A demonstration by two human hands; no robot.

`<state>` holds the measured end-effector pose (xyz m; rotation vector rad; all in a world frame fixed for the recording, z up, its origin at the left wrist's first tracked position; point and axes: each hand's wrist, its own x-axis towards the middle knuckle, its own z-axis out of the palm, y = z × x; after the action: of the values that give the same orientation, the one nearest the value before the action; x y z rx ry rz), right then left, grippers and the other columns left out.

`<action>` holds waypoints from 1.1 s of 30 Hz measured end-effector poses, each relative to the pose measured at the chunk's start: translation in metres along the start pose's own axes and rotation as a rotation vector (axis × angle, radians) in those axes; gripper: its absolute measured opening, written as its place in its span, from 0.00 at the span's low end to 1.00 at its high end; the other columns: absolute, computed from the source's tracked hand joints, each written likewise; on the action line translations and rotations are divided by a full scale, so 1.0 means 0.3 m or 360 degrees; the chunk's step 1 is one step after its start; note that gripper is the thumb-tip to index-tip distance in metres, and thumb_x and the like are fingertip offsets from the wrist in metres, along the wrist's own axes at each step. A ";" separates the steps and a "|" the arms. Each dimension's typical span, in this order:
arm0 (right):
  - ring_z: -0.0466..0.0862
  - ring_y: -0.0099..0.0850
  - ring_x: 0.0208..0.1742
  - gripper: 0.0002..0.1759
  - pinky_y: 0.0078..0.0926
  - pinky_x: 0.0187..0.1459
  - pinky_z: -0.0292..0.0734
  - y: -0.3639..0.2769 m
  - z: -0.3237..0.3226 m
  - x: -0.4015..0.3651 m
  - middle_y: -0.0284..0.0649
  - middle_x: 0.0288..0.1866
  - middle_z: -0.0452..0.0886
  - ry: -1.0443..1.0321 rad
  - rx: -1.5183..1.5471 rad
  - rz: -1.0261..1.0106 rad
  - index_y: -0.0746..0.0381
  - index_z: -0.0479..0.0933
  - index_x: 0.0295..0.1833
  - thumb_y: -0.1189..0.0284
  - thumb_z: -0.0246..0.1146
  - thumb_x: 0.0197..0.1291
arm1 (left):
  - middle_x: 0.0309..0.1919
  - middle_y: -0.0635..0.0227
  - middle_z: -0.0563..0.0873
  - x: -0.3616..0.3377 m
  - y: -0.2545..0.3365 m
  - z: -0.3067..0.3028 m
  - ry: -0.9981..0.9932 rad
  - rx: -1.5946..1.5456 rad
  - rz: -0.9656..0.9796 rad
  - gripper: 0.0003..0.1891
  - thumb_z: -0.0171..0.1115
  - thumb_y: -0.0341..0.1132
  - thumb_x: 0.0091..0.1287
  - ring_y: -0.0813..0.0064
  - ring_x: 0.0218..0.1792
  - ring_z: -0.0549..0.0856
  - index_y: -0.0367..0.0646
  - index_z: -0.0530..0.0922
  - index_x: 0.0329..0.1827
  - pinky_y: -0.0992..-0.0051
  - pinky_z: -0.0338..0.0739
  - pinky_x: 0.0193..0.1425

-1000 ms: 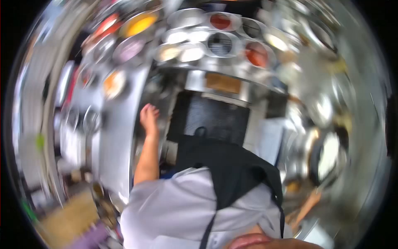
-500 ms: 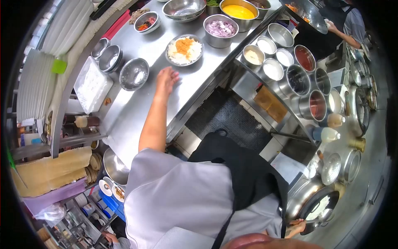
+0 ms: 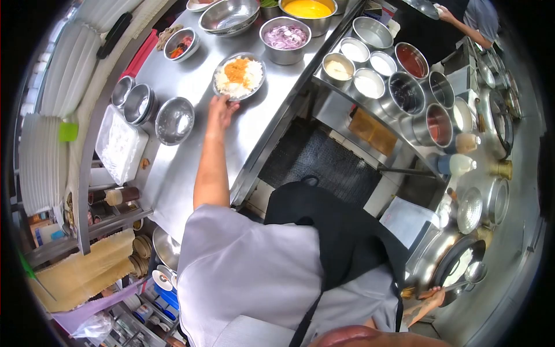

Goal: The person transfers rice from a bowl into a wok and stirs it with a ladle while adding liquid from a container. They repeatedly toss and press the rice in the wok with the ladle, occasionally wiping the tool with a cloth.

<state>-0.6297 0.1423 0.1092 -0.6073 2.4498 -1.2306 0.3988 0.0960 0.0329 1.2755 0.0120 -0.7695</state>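
Silvery, the food-filled bowl (image 3: pixel 263 78) is sitting on the counter (image 3: pixel 245 144), where I am holding the left hand (image 3: pixel 221 111), half-curled, at its near rim, grip unclear, and clasping a ladle (image 3: pixel 476 272) in the right hand (image 3: pixel 435 298) beside the pan (image 3: pixel 440 273).

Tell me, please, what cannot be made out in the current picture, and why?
In the head view:
Left hand at the bowl of orange-topped food: whether it reaches under the rim is hidden by the hand itself.
Right hand on the ladle: too small to tell how each finger bends.
Co-worker's pan: cut off by the top edge; contents unseen.
White food in the wok: too small to name.
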 end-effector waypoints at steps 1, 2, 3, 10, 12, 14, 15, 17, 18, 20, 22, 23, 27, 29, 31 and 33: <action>0.81 0.31 0.33 0.15 0.26 0.29 0.78 0.003 0.003 0.009 0.42 0.36 0.80 0.0005 0.0009 -0.0003 0.65 0.74 0.52 0.70 0.62 0.63 | 0.36 0.56 0.80 -0.012 -0.010 -0.001 0.0035 -0.0007 0.0026 0.11 0.54 0.27 0.64 0.65 0.30 0.83 0.35 0.68 0.49 0.71 0.82 0.29; 0.81 0.31 0.33 0.15 0.26 0.29 0.78 0.011 0.000 0.014 0.42 0.36 0.80 0.0018 0.0018 0.0000 0.65 0.74 0.52 0.70 0.62 0.63 | 0.36 0.56 0.81 -0.030 -0.022 -0.005 0.0069 -0.0012 0.0051 0.11 0.53 0.26 0.64 0.64 0.29 0.83 0.35 0.69 0.49 0.72 0.82 0.28; 0.81 0.32 0.33 0.15 0.26 0.30 0.78 0.009 -0.002 0.015 0.42 0.36 0.80 0.0024 0.0026 -0.0005 0.65 0.74 0.52 0.70 0.62 0.63 | 0.35 0.56 0.81 -0.051 -0.034 0.000 0.0101 -0.0020 0.0077 0.11 0.53 0.26 0.64 0.64 0.29 0.83 0.35 0.69 0.49 0.72 0.81 0.27; 0.82 0.32 0.35 0.15 0.26 0.31 0.78 0.065 -0.072 0.139 0.42 0.37 0.81 0.0077 0.0148 -0.0055 0.65 0.74 0.53 0.70 0.62 0.63 | 0.40 0.63 0.82 -0.388 -0.061 0.123 -0.0086 0.0234 -0.0042 0.15 0.56 0.28 0.62 0.70 0.31 0.82 0.37 0.71 0.53 0.76 0.79 0.28; 0.82 0.32 0.35 0.16 0.26 0.31 0.79 0.078 -0.096 0.192 0.42 0.38 0.81 0.0100 0.0210 -0.0085 0.65 0.74 0.53 0.70 0.62 0.63 | 0.40 0.60 0.83 -0.522 -0.059 0.235 -0.0194 0.0217 -0.0023 0.14 0.53 0.26 0.63 0.71 0.30 0.83 0.36 0.71 0.52 0.77 0.78 0.26; 0.82 0.32 0.36 0.16 0.27 0.31 0.79 0.065 -0.078 0.252 0.42 0.38 0.81 0.0067 0.0307 -0.0139 0.65 0.74 0.53 0.70 0.62 0.63 | 0.40 0.60 0.83 -0.639 -0.106 0.353 -0.0340 0.0241 -0.0061 0.14 0.53 0.25 0.63 0.72 0.31 0.83 0.35 0.71 0.53 0.77 0.77 0.25; 0.82 0.32 0.36 0.16 0.27 0.32 0.79 0.084 -0.082 0.279 0.42 0.38 0.81 0.0050 0.0380 -0.0142 0.65 0.74 0.53 0.70 0.62 0.63 | 0.41 0.60 0.83 -0.681 -0.120 0.422 -0.0427 0.0283 -0.0089 0.15 0.53 0.25 0.64 0.73 0.32 0.83 0.36 0.71 0.54 0.77 0.77 0.25; 0.83 0.34 0.41 0.19 0.27 0.34 0.81 0.102 -0.107 0.368 0.43 0.44 0.81 -0.0145 0.0612 0.0049 0.63 0.73 0.57 0.68 0.63 0.62 | 0.41 0.61 0.83 -0.782 -0.180 0.579 -0.0691 0.0291 -0.0122 0.15 0.53 0.25 0.63 0.73 0.34 0.83 0.36 0.71 0.54 0.78 0.76 0.26; 0.82 0.29 0.34 0.18 0.23 0.28 0.78 0.020 -0.079 0.269 0.39 0.37 0.81 -0.0045 0.0558 0.0056 0.62 0.74 0.55 0.67 0.64 0.62 | 0.41 0.61 0.83 -0.820 -0.216 0.656 -0.0795 0.0369 -0.0148 0.15 0.53 0.25 0.64 0.73 0.35 0.83 0.36 0.72 0.54 0.78 0.75 0.26; 0.69 0.19 0.15 0.09 0.18 0.14 0.64 0.070 -0.049 0.241 0.29 0.21 0.72 -0.0076 0.0880 -0.0075 0.60 0.75 0.44 0.68 0.63 0.63 | 0.41 0.62 0.83 -0.914 -0.280 0.815 -0.0976 0.0520 -0.0224 0.15 0.53 0.26 0.64 0.74 0.34 0.83 0.37 0.72 0.55 0.78 0.75 0.25; 0.69 0.18 0.13 0.14 0.18 0.14 0.63 -0.071 -0.072 0.143 0.29 0.20 0.73 0.0030 0.0389 0.0051 0.62 0.74 0.52 0.69 0.61 0.63 | 0.40 0.64 0.84 -0.970 -0.398 0.966 -0.1182 0.0597 -0.0324 0.16 0.54 0.26 0.64 0.75 0.32 0.84 0.38 0.72 0.56 0.79 0.76 0.25; 0.70 0.18 0.14 0.15 0.19 0.14 0.63 -0.114 -0.075 0.116 0.29 0.21 0.72 0.0068 0.0412 0.0115 0.63 0.74 0.54 0.70 0.61 0.63 | 0.40 0.64 0.84 -1.020 -0.443 1.073 -0.1286 0.0674 -0.0366 0.16 0.54 0.26 0.64 0.76 0.31 0.84 0.37 0.72 0.56 0.79 0.77 0.25; 0.69 0.18 0.14 0.19 0.18 0.14 0.63 -0.112 -0.138 0.098 0.31 0.22 0.73 -0.0010 0.0599 0.0137 0.65 0.71 0.60 0.72 0.60 0.64 | 0.37 0.64 0.83 -1.248 -0.605 1.430 -0.1651 0.0855 -0.0533 0.15 0.55 0.27 0.64 0.77 0.26 0.82 0.37 0.74 0.53 0.81 0.79 0.23; 0.69 0.19 0.14 0.20 0.18 0.14 0.64 -0.034 -0.154 0.129 0.32 0.23 0.73 0.0003 0.0655 0.0115 0.65 0.71 0.60 0.73 0.60 0.64 | 0.37 0.62 0.83 -1.380 -0.687 1.624 -0.1860 0.1019 -0.0598 0.11 0.54 0.26 0.63 0.73 0.26 0.82 0.37 0.74 0.48 0.78 0.79 0.23; 0.69 0.18 0.14 0.23 0.18 0.14 0.65 -0.056 -0.176 0.084 0.33 0.23 0.73 0.0043 0.0670 0.0176 0.66 0.69 0.63 0.73 0.61 0.63 | 0.36 0.60 0.83 -1.508 -0.784 1.799 -0.2097 0.0992 -0.0624 0.13 0.54 0.25 0.62 0.72 0.26 0.82 0.36 0.73 0.51 0.77 0.79 0.24; 0.69 0.19 0.14 0.25 0.18 0.15 0.65 -0.077 -0.191 0.030 0.33 0.23 0.73 0.0030 0.0711 0.0195 0.68 0.67 0.65 0.73 0.61 0.63 | 0.36 0.60 0.83 -1.631 -0.878 1.969 -0.2298 0.1105 -0.0660 0.12 0.54 0.25 0.62 0.71 0.27 0.83 0.36 0.74 0.49 0.75 0.82 0.28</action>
<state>-0.6592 0.1639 0.1600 -0.3157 2.0834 -1.6620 -0.3430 -0.1830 0.2045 1.0688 -1.2741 -2.0264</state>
